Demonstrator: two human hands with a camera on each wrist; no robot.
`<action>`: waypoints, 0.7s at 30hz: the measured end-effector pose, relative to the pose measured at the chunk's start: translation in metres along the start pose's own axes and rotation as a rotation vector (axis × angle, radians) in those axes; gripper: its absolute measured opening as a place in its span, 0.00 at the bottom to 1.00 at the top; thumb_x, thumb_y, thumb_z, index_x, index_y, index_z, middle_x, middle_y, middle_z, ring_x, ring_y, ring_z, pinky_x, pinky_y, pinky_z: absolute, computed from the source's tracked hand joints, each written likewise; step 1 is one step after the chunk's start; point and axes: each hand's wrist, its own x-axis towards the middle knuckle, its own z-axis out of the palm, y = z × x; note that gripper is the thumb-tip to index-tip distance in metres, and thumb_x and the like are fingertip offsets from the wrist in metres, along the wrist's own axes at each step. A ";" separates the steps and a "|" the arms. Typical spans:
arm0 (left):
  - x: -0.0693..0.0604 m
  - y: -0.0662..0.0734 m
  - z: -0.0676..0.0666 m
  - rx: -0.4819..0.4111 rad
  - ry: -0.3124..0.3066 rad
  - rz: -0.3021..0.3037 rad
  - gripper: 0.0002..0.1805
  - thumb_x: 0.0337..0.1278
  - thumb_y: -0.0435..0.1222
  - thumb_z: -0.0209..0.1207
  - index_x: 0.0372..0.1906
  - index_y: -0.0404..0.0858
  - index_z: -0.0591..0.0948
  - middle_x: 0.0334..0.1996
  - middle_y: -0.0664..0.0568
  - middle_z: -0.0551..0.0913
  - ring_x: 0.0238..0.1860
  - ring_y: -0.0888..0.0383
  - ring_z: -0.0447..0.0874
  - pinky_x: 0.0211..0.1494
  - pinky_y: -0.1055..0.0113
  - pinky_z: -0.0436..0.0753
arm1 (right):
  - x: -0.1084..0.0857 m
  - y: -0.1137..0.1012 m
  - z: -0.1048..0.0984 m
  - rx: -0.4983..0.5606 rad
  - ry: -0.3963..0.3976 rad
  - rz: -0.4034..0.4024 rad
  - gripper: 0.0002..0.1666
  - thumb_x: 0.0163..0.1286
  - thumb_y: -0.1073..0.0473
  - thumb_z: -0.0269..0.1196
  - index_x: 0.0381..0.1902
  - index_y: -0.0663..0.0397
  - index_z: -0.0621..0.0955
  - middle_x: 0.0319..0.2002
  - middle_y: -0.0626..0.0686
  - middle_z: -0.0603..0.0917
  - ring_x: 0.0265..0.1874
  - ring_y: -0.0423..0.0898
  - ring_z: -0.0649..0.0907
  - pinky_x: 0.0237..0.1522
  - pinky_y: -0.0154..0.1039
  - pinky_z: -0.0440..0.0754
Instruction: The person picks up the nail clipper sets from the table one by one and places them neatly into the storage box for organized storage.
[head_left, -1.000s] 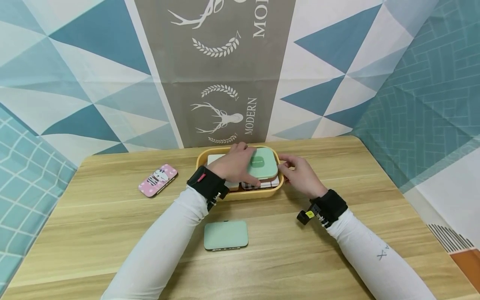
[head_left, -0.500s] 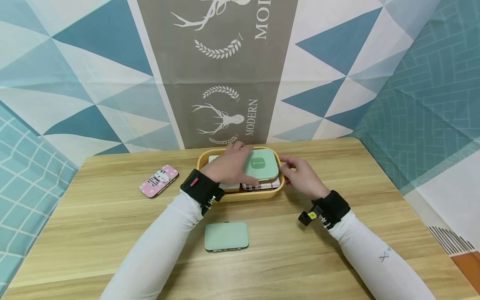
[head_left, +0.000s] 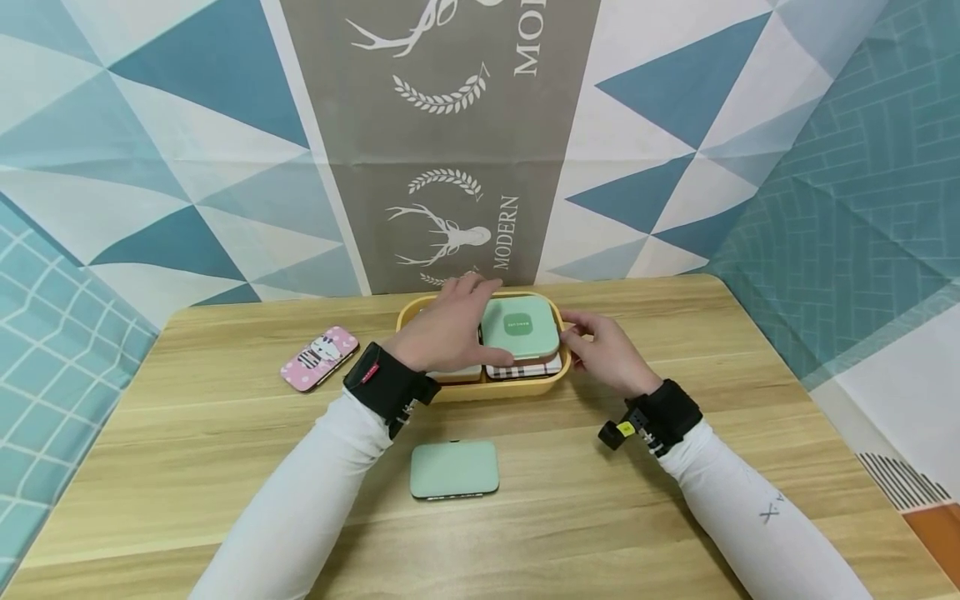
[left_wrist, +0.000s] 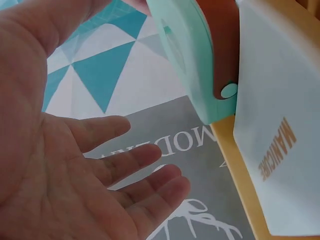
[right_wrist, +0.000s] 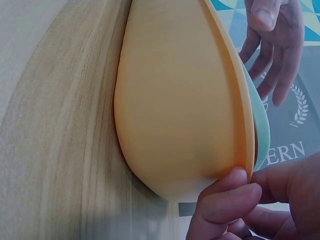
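Note:
A yellow basket with rounded ends stands at the back of the table, filled with small flat cases. On top at its right side lies a mint-green case. Under that shows a plaid case. My left hand is over the basket's left half, fingers straight and spread, apart from the mint case. A white case marked MANICURE shows in the left wrist view, partly hidden by my left hand in the head view. My right hand pinches the basket's right rim between thumb and fingers.
On the wooden table, a pink case with a cartoon figure lies left of the basket. A flat green case lies in front of it. A patterned cloth rises right behind the table.
My left hand has drawn back to the left, off the mint case, so more of that case shows. The right hand has stayed at the basket's rim.

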 end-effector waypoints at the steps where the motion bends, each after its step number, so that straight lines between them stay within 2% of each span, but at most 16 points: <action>1: -0.001 0.000 -0.001 -0.002 0.005 0.000 0.60 0.53 0.59 0.76 0.83 0.36 0.61 0.80 0.36 0.60 0.80 0.36 0.54 0.78 0.45 0.65 | 0.000 0.000 0.000 0.000 0.000 0.000 0.27 0.85 0.62 0.53 0.78 0.60 0.71 0.45 0.62 0.79 0.31 0.54 0.80 0.34 0.47 0.85; 11: -0.014 -0.005 -0.006 0.015 0.068 0.022 0.59 0.54 0.59 0.76 0.83 0.36 0.61 0.78 0.39 0.62 0.77 0.38 0.59 0.77 0.47 0.67 | 0.000 0.001 0.000 -0.006 -0.008 -0.014 0.27 0.85 0.62 0.53 0.78 0.59 0.72 0.43 0.61 0.80 0.31 0.58 0.81 0.32 0.46 0.83; 21: -0.024 -0.006 -0.010 0.029 0.096 -0.008 0.60 0.54 0.61 0.75 0.84 0.38 0.60 0.78 0.39 0.62 0.77 0.38 0.58 0.77 0.46 0.66 | 0.000 0.002 0.000 -0.011 -0.009 0.001 0.27 0.85 0.60 0.53 0.78 0.58 0.72 0.44 0.61 0.79 0.32 0.58 0.81 0.33 0.47 0.84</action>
